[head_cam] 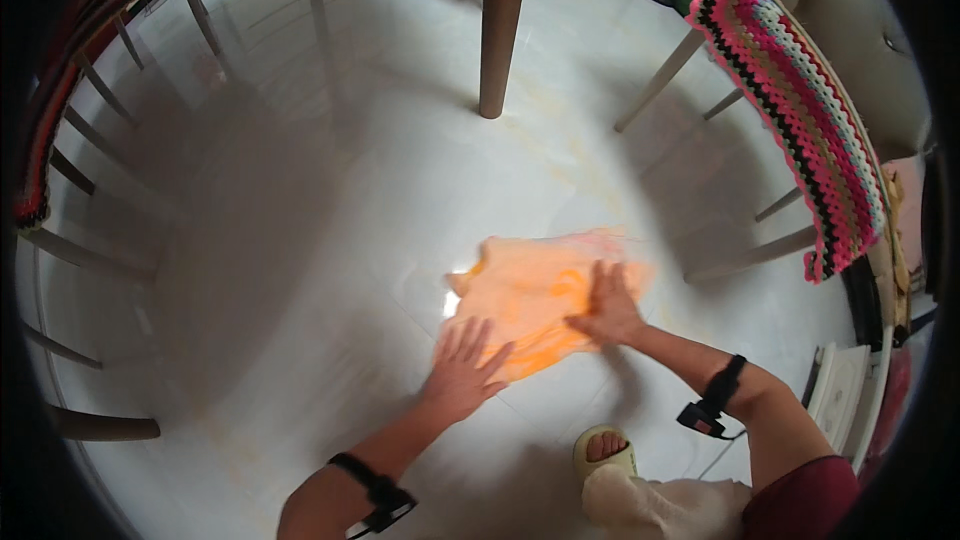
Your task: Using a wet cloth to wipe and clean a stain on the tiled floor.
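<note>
An orange and peach cloth [525, 285] with a pinkish far edge lies spread on the glossy tiled floor [300, 187]. My left hand [465, 371] rests flat on its near left corner, fingers apart. On the right part of the cloth, my right hand [611, 307] presses palm down, with the thumb pointing left. Neither hand grips the fabric. The cloth's far right edge is blurred, and some of its surface is hidden beneath my hands.
A brown table leg [499, 30] stands ahead. To the right is a chair with a striped crocheted cover [795, 120]; more covered chairs [45, 127] line the left. My slippered foot [606, 450] is close behind the cloth. A white drawer unit [838, 394] stands at right.
</note>
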